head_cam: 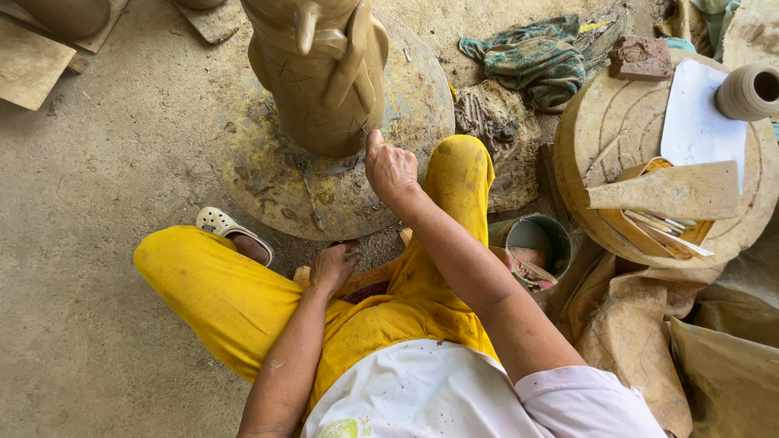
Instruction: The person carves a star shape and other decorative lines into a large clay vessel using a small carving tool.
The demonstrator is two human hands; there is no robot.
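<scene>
Right hand point(390, 168) reached forward, arm extended, fingers curled, tips pinching thin tool against clay figure point(320, 69) base at 12 o'clock on round turntable point(268, 182). Left hand point(334, 266) rested loosely closed at turntable edge, 6 o'clock, holding nothing visible.

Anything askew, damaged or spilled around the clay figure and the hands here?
Nothing stands out. The clay figure stands upright on its round wheel; the right hand touches its base, and the left hand rests by the wheel's edge.
</scene>
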